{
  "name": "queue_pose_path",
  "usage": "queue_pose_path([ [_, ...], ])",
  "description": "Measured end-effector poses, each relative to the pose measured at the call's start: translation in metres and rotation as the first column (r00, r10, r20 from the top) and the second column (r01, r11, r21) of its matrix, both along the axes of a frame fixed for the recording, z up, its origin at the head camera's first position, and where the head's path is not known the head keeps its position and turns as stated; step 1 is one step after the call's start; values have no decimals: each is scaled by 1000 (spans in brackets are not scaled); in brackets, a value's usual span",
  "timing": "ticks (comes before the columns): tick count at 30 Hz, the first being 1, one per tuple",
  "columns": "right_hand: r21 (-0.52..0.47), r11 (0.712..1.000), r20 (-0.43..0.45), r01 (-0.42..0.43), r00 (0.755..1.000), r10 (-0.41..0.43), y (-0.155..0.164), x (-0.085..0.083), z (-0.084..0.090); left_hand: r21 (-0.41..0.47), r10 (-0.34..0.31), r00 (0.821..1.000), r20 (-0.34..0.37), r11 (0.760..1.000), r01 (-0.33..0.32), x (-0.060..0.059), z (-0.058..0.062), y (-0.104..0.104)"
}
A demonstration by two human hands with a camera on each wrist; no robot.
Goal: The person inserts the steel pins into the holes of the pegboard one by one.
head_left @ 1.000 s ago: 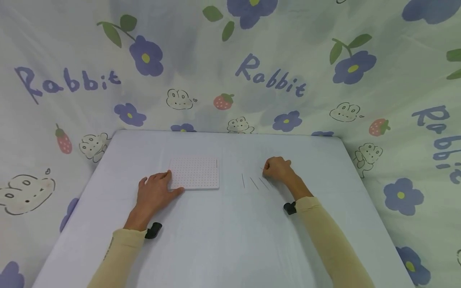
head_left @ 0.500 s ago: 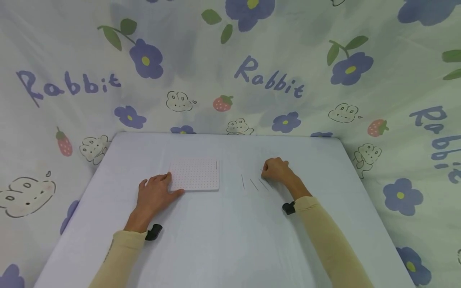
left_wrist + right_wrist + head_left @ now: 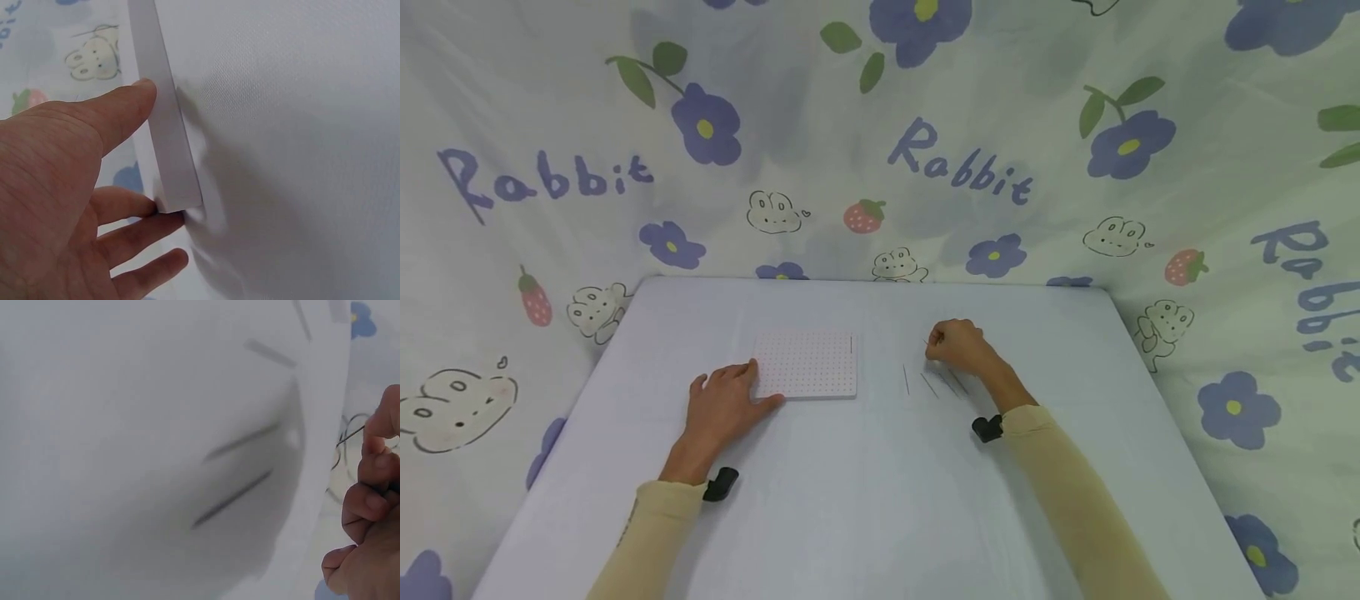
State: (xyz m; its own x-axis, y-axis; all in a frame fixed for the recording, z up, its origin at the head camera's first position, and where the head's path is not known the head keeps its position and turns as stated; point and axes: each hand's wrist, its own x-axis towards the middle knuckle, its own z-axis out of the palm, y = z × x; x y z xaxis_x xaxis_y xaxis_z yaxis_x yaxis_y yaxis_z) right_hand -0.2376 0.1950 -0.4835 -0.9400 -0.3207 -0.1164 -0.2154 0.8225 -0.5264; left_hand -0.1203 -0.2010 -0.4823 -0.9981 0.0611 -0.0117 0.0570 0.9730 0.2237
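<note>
A white board (image 3: 805,367) with a grid of small dots lies on the table. My left hand (image 3: 722,408) steadies its near left corner, fingers spread, thumb (image 3: 128,103) along the front side and other fingertips at the corner. One thin dark needle (image 3: 851,343) shows at the board's far right corner. To the right, my right hand (image 3: 957,344) pinches a needle (image 3: 350,435) between thumb and forefinger, its other fingers curled. Its end points left, over the table. Several more needles (image 3: 906,380) lie just below the right hand, blurred in the right wrist view.
Both hands are over a white-covered table (image 3: 865,483). A curtain (image 3: 820,150) printed with flowers, rabbits and lettering hangs behind it and along the sides. Dark wrist cameras (image 3: 987,428) sit at both cuffs.
My right hand has moved left and slightly away from me with the needle in its fingertips, uncovering another needle on the table. The left hand and the board stay in place.
</note>
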Motion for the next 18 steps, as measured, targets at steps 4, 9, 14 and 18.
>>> queue_pose_path([
  [4,-145,989,-9,-15,1000,14,-25,-2,5,4,0,1000,4,1000,0,1,1,0],
  [9,-281,960,-11,-13,1000,10,-62,1,8,7,-1,1000,13,1000,1,1,3,-1],
  [14,-331,944,3,14,1000,-14,-91,5,8,2,-2,1000,22,1000,2,0,2,-1],
  [18,-348,937,-8,18,1000,-22,-103,8,7,3,-4,999,34,1000,4,0,2,-1],
])
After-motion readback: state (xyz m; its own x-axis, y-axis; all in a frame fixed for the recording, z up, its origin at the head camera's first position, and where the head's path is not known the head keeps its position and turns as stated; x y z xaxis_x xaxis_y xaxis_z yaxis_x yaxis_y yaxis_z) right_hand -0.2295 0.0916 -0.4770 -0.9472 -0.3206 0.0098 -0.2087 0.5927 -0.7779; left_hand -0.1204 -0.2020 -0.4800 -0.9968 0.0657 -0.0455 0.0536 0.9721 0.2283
